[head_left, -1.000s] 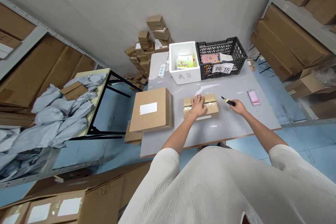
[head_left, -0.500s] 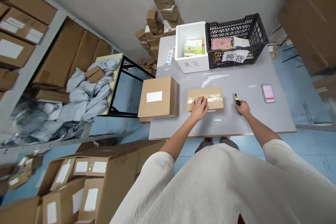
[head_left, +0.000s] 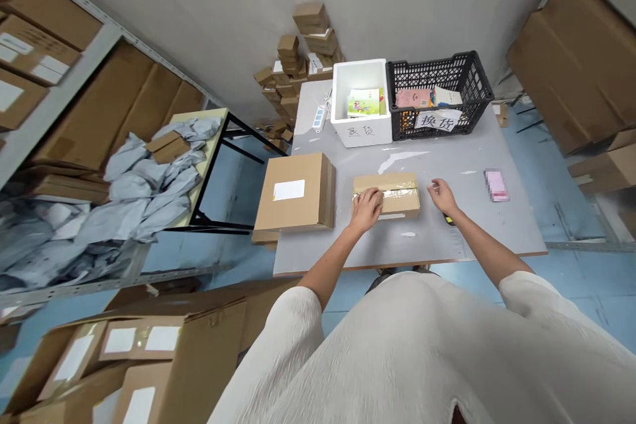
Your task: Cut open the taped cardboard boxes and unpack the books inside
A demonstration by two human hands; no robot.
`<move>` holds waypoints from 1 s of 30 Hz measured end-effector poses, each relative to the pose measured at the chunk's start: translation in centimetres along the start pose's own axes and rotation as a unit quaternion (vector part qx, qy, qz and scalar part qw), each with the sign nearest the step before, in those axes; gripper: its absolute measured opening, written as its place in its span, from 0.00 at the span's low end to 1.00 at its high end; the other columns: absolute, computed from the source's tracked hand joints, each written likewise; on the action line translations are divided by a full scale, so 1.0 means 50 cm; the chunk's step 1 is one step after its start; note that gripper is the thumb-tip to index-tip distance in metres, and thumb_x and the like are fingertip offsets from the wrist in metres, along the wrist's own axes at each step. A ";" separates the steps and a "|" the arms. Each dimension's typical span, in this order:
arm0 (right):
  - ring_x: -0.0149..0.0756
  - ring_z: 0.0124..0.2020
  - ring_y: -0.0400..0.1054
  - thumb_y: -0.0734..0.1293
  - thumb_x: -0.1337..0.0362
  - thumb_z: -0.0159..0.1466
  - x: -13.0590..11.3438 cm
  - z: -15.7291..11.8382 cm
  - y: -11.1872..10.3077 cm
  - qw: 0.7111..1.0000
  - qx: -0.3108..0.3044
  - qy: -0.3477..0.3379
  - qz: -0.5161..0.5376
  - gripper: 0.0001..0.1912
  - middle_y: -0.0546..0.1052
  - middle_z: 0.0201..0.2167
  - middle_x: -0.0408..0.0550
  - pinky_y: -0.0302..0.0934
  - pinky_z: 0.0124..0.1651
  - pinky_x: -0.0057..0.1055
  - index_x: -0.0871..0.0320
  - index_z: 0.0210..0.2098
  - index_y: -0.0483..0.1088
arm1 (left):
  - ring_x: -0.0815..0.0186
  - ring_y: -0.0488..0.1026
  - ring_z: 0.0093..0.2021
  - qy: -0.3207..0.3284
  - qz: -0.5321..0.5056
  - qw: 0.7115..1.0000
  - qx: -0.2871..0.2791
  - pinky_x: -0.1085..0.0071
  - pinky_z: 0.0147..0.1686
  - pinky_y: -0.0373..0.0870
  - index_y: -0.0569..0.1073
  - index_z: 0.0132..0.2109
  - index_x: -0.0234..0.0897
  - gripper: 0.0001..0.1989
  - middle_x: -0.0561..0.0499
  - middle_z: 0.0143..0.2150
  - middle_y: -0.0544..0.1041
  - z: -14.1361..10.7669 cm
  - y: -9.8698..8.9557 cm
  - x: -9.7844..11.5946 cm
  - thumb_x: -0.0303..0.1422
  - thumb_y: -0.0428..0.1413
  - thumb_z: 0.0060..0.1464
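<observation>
A small cardboard box (head_left: 397,184), sealed along its top with shiny tape, lies on the table. My left hand (head_left: 366,208) grips its left end, fingers bent over the taped top. Just right of the box, my right hand (head_left: 442,196) hovers with fingers apart and nothing in them. Below that hand a black and yellow utility knife (head_left: 449,219) rests on the tabletop, mostly hidden by the hand and wrist.
On the grey table (head_left: 348,245) stand a larger labelled carton (head_left: 293,179), a white bin (head_left: 360,134) and a black crate (head_left: 447,126), both holding books. A pink phone-like item (head_left: 497,185) lies right. Grey parcels (head_left: 149,179) cover a side table at left.
My right hand has let go of the utility knife and moved left toward the box. My left hand has shifted to the box's left end. The view has tilted slightly.
</observation>
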State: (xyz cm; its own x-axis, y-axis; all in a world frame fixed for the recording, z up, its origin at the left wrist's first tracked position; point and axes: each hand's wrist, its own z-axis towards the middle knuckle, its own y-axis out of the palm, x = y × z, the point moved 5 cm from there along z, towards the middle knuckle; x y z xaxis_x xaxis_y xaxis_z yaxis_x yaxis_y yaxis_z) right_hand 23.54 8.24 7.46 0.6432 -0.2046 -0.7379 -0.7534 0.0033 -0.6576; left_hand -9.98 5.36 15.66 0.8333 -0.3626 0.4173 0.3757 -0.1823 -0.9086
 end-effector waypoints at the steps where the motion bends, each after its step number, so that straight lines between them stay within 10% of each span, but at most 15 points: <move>1: 0.50 0.53 0.76 0.63 0.47 0.73 -0.033 0.006 0.002 0.999 -0.011 -0.037 0.017 0.28 0.75 0.61 0.61 0.71 0.62 0.50 0.55 0.66 0.69 | 0.48 0.63 0.76 -0.008 -0.006 1.000 0.020 0.47 0.73 0.57 0.69 0.73 0.47 0.28 0.40 0.75 0.68 -0.003 -0.004 -0.011 0.31 0.53 0.69; 6: 0.53 0.64 0.71 0.67 0.54 0.69 -0.137 0.013 0.008 0.987 -0.035 -0.154 -0.022 0.32 0.71 0.69 0.58 0.68 0.69 0.54 0.50 0.71 0.68 | 0.38 0.61 0.76 -0.110 -0.056 0.986 0.110 0.39 0.71 0.60 0.64 0.75 0.42 0.34 0.32 0.77 0.63 -0.021 0.000 -0.086 0.37 0.59 0.64; 11: 0.55 0.63 0.73 0.68 0.59 0.65 -0.153 0.014 0.006 0.987 -0.051 -0.133 -0.072 0.35 0.74 0.66 0.61 0.69 0.69 0.56 0.54 0.72 0.67 | 0.40 0.69 0.69 -0.147 -0.139 0.971 0.128 0.44 0.66 0.70 0.63 0.73 0.40 0.37 0.33 0.67 0.71 -0.028 0.035 -0.137 0.39 0.63 0.61; 21: 0.51 0.58 0.78 0.69 0.66 0.55 -0.186 0.041 -0.023 0.996 -0.025 -0.084 0.002 0.34 0.74 0.67 0.60 0.77 0.58 0.46 0.55 0.62 0.75 | 0.41 0.64 0.75 -0.092 -0.196 0.959 0.181 0.43 0.70 0.67 0.61 0.74 0.41 0.38 0.33 0.76 0.66 -0.026 0.060 -0.136 0.37 0.65 0.62; 30: 0.49 0.52 0.80 0.67 0.60 0.66 -0.224 0.062 -0.042 0.990 -0.036 -0.132 -0.039 0.14 0.86 0.51 0.53 0.71 0.64 0.51 0.53 0.47 0.81 | 0.41 0.71 0.69 -0.087 -0.207 0.961 0.162 0.44 0.66 0.70 0.62 0.73 0.40 0.35 0.34 0.69 0.74 -0.038 0.065 -0.148 0.39 0.64 0.64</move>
State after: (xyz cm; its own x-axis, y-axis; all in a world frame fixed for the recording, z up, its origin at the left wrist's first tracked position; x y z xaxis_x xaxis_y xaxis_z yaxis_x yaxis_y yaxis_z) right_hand 18.36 13.54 16.63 0.7066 0.0613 -0.7049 -0.7011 -0.0737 -0.7092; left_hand -15.70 5.74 9.66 0.6293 -0.1575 0.7611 0.7731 0.0263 -0.6338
